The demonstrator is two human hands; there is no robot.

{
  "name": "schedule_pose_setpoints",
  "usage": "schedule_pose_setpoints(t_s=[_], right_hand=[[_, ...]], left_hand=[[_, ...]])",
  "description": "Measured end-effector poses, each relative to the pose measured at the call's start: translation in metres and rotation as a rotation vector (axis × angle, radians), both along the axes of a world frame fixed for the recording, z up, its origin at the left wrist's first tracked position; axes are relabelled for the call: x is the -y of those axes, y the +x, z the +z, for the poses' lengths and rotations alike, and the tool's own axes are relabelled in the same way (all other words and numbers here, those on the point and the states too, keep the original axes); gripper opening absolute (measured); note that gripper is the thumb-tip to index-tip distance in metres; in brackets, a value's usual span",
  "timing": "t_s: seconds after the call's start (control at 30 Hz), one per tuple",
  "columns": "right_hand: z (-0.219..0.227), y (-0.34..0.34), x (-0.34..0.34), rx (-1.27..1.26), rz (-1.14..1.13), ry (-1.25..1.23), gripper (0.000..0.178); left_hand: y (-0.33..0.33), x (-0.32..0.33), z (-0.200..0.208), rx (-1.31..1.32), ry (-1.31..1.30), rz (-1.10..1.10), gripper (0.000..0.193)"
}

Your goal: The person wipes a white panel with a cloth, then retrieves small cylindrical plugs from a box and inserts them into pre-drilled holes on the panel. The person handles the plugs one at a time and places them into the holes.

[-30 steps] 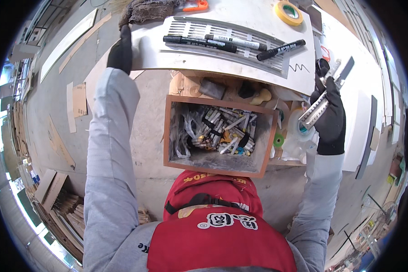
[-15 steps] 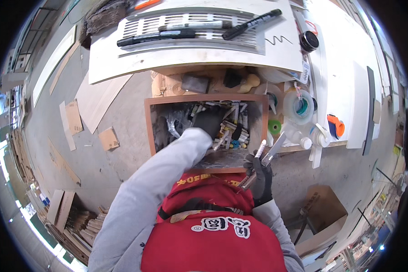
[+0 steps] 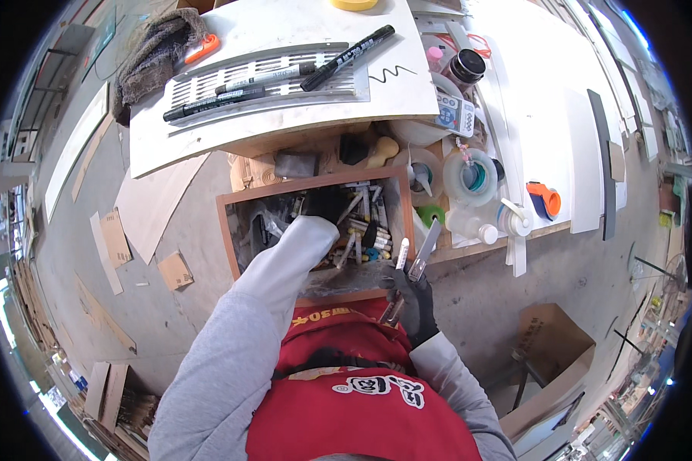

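Reaching down into a wooden drawer (image 3: 231, 230), the left hand (image 3: 327, 206), in a black glove, is resting among the jumble of pens and markers (image 3: 359, 234) inside; its fingers are buried in the clutter, so I cannot tell whether they are spread or closed on anything. The grey sleeve (image 3: 284, 265) of that arm is crossing the drawer from its near edge. The right hand (image 3: 412, 296), also gloved in black, is gripping a bundle of long thin tools (image 3: 415, 257), silvery and pale, that are sticking up and away from the fist just beside the drawer's right front corner, over the bare floor. Above the drawer a white board (image 3: 300, 115) is lying as a work surface, and on it a slotted metal grille (image 3: 200, 84) is carrying three black markers (image 3: 350, 57), two lying lengthwise and one tilted across its right end. A grey rag (image 3: 150, 54) is sitting at the board's left end with an orange-handled tool (image 3: 204, 48) touching it. To the right of the drawer, a roll of clear tape (image 3: 469, 175), a white pump bottle (image 3: 469, 227), a dark-lidded jar (image 3: 467, 67) and an orange-and-blue object (image 3: 546, 200) are crowding a low shelf. A cardboard box (image 3: 550, 346) is standing on the floor to the right of the person's red vest (image 3: 338, 399).
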State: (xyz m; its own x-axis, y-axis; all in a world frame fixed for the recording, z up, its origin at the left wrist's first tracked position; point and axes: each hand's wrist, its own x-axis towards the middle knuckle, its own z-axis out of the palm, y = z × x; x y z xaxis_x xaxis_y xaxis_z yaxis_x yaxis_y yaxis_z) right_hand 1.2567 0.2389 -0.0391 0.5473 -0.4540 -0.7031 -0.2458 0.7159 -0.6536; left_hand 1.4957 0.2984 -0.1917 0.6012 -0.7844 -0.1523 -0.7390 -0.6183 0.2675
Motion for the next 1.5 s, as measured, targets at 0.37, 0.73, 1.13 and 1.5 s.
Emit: schedule_pose_setpoints(t_s=[0.37,0.73,1.13,1.5], right_hand=[[0.025,0.003,0.005,-0.055,0.06,-0.058,0.027],[0.127,0.023,0.009,-0.144,0.298,-0.094,0.024],[0.116,0.018,0.0,-0.106,0.323,-0.096,0.022],[0.047,-0.005,0.002,-0.279,0.159,-0.071,0.028]], left_hand=[[-0.019,-0.016,0.095,-0.022,-0.304,-0.149,0.025],[-0.084,-0.047,0.253,-1.782,-0.698,0.58,0.031],[-0.093,-0.064,0.238,-1.746,-0.695,0.651,0.034],[-0.092,-0.091,0.159,-1.411,-0.514,0.967,0.034]])
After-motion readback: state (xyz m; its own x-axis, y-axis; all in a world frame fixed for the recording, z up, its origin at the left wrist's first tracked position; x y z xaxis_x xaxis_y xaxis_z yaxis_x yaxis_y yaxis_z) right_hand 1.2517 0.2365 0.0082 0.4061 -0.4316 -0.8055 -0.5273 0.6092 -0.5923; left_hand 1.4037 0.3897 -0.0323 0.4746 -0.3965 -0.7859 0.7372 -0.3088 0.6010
